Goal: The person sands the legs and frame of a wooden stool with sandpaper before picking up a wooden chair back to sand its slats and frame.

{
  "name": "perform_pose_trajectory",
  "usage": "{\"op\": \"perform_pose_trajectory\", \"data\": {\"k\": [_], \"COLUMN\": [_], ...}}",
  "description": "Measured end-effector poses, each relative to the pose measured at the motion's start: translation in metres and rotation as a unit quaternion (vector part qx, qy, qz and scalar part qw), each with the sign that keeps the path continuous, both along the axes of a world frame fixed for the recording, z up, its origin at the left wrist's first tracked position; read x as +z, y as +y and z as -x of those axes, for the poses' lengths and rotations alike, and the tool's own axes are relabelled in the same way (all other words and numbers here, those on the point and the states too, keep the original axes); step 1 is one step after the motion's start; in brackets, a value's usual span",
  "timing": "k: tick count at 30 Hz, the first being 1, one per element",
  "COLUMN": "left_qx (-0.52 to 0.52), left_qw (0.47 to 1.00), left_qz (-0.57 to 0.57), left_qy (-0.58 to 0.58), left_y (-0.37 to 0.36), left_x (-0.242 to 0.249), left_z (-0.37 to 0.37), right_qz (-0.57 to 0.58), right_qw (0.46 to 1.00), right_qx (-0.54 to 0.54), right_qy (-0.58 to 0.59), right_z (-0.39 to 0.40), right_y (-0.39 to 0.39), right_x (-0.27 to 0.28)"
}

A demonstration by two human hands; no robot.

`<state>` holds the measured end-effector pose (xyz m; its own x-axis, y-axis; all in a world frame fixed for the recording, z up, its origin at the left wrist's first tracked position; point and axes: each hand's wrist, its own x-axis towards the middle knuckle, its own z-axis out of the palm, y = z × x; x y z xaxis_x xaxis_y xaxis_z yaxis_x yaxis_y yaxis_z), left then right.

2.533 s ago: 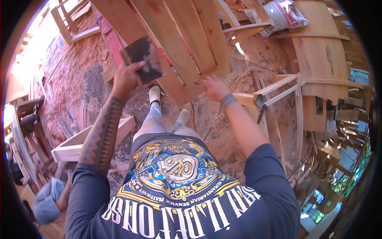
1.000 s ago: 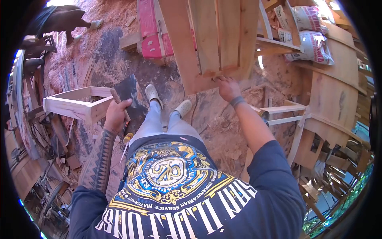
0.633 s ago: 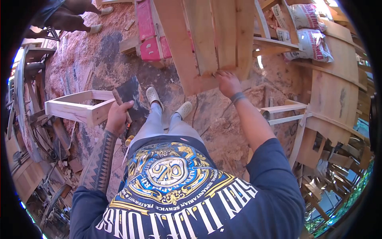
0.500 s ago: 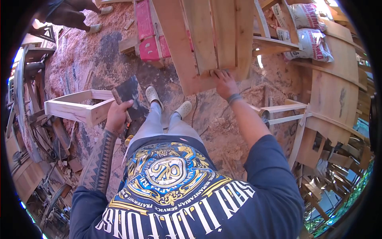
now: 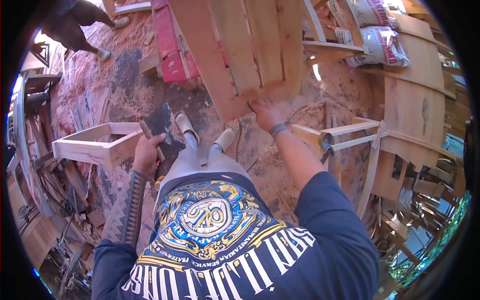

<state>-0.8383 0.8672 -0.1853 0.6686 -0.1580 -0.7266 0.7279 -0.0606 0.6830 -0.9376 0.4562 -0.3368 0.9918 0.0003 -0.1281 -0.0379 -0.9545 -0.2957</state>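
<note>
My left hand [image 5: 147,151] is closed round the wooden grip of a dark, flat, squarish plate [image 5: 164,122] with pale smears on it. Ahead of me a wooden slatted panel [image 5: 192,37] slopes away, with narrow gaps between its boards. My right hand [image 5: 268,113] presses its curled fingers on the near end board, beside a reddish-brown smear [image 5: 250,94]. A small dark edge shows at those fingertips, but what it belongs to is hidden.
A small wooden frame [image 5: 82,150] lies left of my left hand. Pink boxes [image 5: 173,65] sit beside the panel. Right of me stand a wooden frame with a round tin [image 5: 326,140] on it and printed sacks [image 5: 382,47]. Shavings cover the floor; another person's legs [image 5: 75,27] show at upper left.
My right hand has moved left and toward me along the panel's end board. The brown smear there looks wider. The view has shifted slightly; my left hand keeps its hold on the plate.
</note>
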Motion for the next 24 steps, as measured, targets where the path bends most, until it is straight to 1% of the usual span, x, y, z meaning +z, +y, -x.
{"op": "perform_pose_trajectory", "data": {"k": [2, 3, 5, 8, 11, 14, 15, 17, 20, 21, 22, 23, 24], "left_qx": [0.005, -0.009, -0.002, 0.001, -0.017, -0.023, -0.019, -0.043, -0.054, -0.057, -0.066, -0.075, -0.082], "left_qw": [1.0, 1.0, 1.0, 1.0, 1.0, 1.0, 1.0, 0.999, 0.998, 0.998, 0.998, 0.997, 0.995], "left_qz": [0.002, 0.0, 0.0, -0.011, -0.009, -0.004, -0.005, -0.015, -0.01, -0.003, -0.018, -0.03, -0.04], "left_qy": [-0.008, -0.003, -0.006, 0.005, 0.013, 0.004, 0.001, -0.003, -0.005, -0.004, 0.011, 0.021, 0.031], "left_y": [-0.003, -0.002, 0.0, -0.007, -0.004, -0.005, -0.006, -0.002, -0.006, -0.007, -0.007, -0.008, -0.008], "left_x": [0.004, 0.003, 0.003, 0.005, 0.004, 0.0, -0.002, -0.009, -0.008, -0.005, -0.005, -0.005, -0.005], "left_z": [0.003, 0.001, 0.0, 0.001, 0.004, 0.003, 0.002, -0.004, -0.005, -0.004, -0.003, -0.005, -0.006], "right_qz": [-0.01, -0.015, -0.028, -0.017, 0.01, 0.024, 0.009, -0.029, -0.02, -0.016, -0.009, 0.0, -0.014], "right_qw": [0.998, 0.999, 0.998, 0.993, 0.991, 0.999, 0.998, 0.993, 0.991, 0.993, 0.994, 0.994, 0.995], "right_qx": [0.033, 0.006, -0.053, -0.069, -0.071, -0.036, -0.059, -0.102, -0.119, -0.1, -0.084, -0.067, -0.077], "right_qy": [0.06, 0.032, -0.014, -0.098, -0.117, 0.009, -0.013, -0.051, -0.058, -0.064, -0.072, -0.084, -0.057], "right_z": [0.015, 0.01, 0.01, -0.008, 0.01, 0.014, 0.007, 0.0, -0.008, 0.002, 0.014, 0.016, 0.015], "right_y": [-0.01, -0.014, -0.019, -0.008, 0.006, -0.011, -0.017, -0.021, 0.003, 0.007, 0.01, 0.009, 0.005], "right_x": [-0.007, -0.004, -0.002, -0.001, -0.036, -0.016, -0.009, -0.001, 0.011, -0.002, -0.029, -0.041, -0.035]}}
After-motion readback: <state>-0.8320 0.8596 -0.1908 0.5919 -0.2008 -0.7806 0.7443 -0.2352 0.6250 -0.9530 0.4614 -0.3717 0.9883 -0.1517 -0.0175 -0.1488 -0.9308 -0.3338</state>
